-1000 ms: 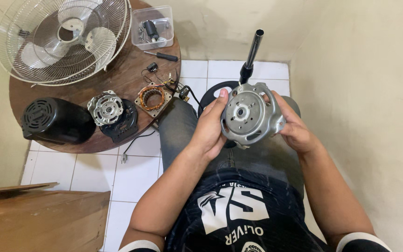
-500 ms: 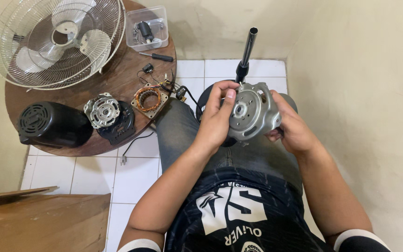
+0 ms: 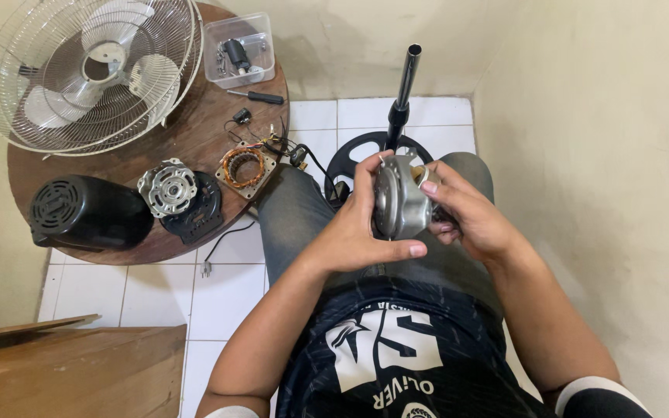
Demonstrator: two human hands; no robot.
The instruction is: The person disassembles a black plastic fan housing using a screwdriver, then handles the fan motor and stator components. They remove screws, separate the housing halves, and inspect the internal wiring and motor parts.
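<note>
I hold a round grey metal fan motor housing (image 3: 399,203) over my lap, turned on edge. My left hand (image 3: 354,232) grips its near side, thumb under the rim and fingers over the top. My right hand (image 3: 466,213) clasps the far side, partly hidden behind the housing. On the round wooden table (image 3: 195,139) at the left lie a copper-wound stator (image 3: 243,169), a silver end cap (image 3: 168,186) on a black base, and a black motor cover (image 3: 87,210).
A fan guard with blades (image 3: 90,70) lies on the table's far side, beside a clear plastic box of parts (image 3: 239,51) and a screwdriver (image 3: 257,97). A black stand pole (image 3: 403,93) rises from a round base by my knees. A wooden board (image 3: 71,371) sits bottom left.
The housing has turned from facing me flat to standing on edge. My left hand has shifted round its near side, and my right hand has moved behind it.
</note>
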